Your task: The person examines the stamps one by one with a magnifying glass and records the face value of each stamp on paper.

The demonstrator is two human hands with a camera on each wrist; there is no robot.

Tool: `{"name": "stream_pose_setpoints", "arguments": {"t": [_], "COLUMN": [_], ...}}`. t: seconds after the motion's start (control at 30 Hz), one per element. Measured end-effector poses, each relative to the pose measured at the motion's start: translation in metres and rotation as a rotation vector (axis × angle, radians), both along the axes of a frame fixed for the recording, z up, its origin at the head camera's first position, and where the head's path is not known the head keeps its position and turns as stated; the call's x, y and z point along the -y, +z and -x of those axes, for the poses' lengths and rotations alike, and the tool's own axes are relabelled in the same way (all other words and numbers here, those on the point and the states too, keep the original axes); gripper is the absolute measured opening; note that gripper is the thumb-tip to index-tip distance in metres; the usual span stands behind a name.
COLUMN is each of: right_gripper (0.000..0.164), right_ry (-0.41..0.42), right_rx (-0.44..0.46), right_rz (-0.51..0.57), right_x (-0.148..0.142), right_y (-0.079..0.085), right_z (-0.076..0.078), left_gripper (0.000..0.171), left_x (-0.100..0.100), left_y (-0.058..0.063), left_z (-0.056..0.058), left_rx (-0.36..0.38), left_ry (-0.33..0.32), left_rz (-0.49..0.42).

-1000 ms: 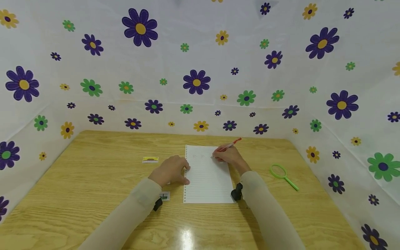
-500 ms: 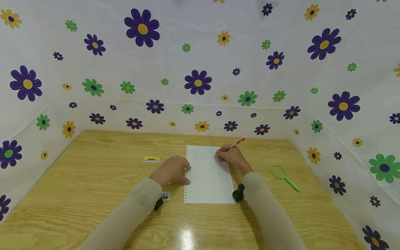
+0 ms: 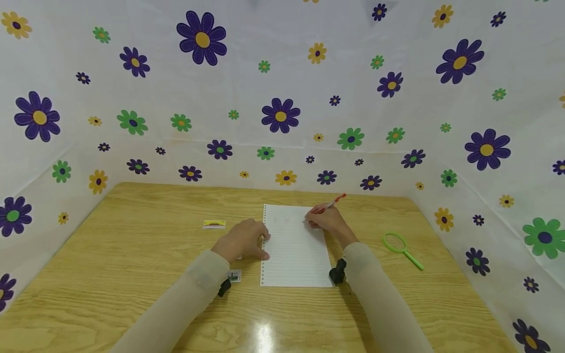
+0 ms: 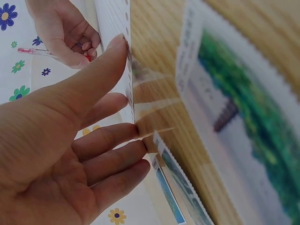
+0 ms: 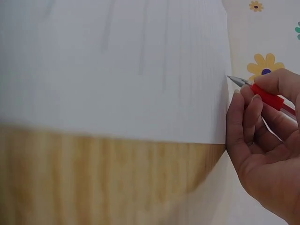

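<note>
Magnifier [image 3: 406, 255] near right edge of table [image 3: 123, 264], stamp [image 3: 236, 276] partly behind left sleeve [image 3: 181, 300]; left hand [image 3: 243, 240] splayed; pen [image 3: 330, 204] pinched in right hand [image 3: 328, 220], nudged rightward.

And here's the sheet of paper [image 3: 293, 260], white and ruled with fine lines, lying flat on the counter [image 3: 132, 245], a row of punched holes running down its left edge. Faint small marks are showing near the top! Now the pen [image 3: 333, 202]: it's sitting slantwise in the right grip [image 3: 325, 218], clear barrel and red collar showing, its red tail end rising to the right, its bare silver tip angling at the sheet's upper right part; whether it's touching is staying unclear.
</note>
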State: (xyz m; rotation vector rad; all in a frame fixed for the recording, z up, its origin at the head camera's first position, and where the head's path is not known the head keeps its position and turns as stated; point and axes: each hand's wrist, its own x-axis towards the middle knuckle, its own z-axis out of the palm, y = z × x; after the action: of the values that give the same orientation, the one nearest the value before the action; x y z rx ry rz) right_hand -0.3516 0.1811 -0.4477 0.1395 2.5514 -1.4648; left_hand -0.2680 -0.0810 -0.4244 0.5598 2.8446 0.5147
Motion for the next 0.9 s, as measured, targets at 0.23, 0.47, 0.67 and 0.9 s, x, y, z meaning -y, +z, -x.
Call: {"name": "stream_pose_setpoints", "arguments": {"t": [0.23,0.47,0.67,0.9], "right_gripper": [0.024,0.023,0.02,0.019], "right_ry": [0.002,0.01,0.043,0.138], "right_rx": [-0.01,-0.013,-0.039,-0.109], "right_rz": [0.009,-0.019,-0.014,-0.072], "right_x": [0.002,0.003,0.005,0.004], "right_y": [0.003,0.004,0.004,0.009], "right_z": [-0.004,-0.007,-0.007,-0.011], "left_gripper": [0.055,0.055,0.054,0.055], "left_x": [0.0,0.0,0.001,0.001], "left_y": [-0.001,0.0,0.002,0.002], "left_z": [0.0,-0.001,-0.001,0.0], "left_rx": [0.004,0.008,0.005,-0.005], "left_ry": [-0.006,-0.019,-0.014,-0.026], "left_rz": [-0.007,-0.017,-0.018,-0.013]}}
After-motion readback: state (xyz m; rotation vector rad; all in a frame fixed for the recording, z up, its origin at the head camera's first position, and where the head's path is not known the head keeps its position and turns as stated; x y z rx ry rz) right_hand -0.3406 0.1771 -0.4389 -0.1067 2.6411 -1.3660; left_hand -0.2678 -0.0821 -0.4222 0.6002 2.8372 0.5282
